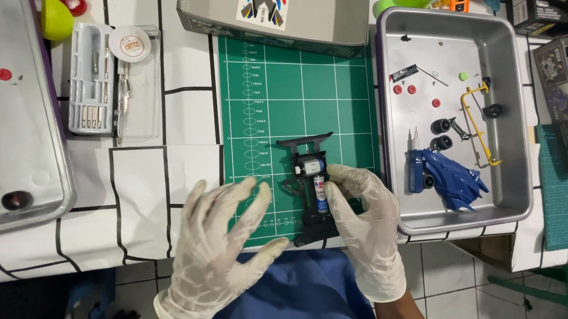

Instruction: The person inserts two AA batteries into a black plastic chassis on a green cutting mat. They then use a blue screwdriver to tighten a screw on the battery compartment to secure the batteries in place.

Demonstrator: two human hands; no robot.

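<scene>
The gloved right hand (359, 212) grips the black plastic toy-car chassis (311, 190) by its side; fingers clasp it. The left hand (225, 231) hovers beside, fingers spread, empty. Likely light, rigid, somewhat fragile; best held along its sides.

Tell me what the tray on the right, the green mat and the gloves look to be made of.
Tray: metal, probably aluminium or steel, with a dull brushed grey sheen and rolled rim.
Green mat: looks like matte rubbery plastic printed with a white grid, as cutting mats are.
Gloves on the left hand and right hand: thin, translucent whitish film that wrinkles, likely latex or vinyl.
</scene>
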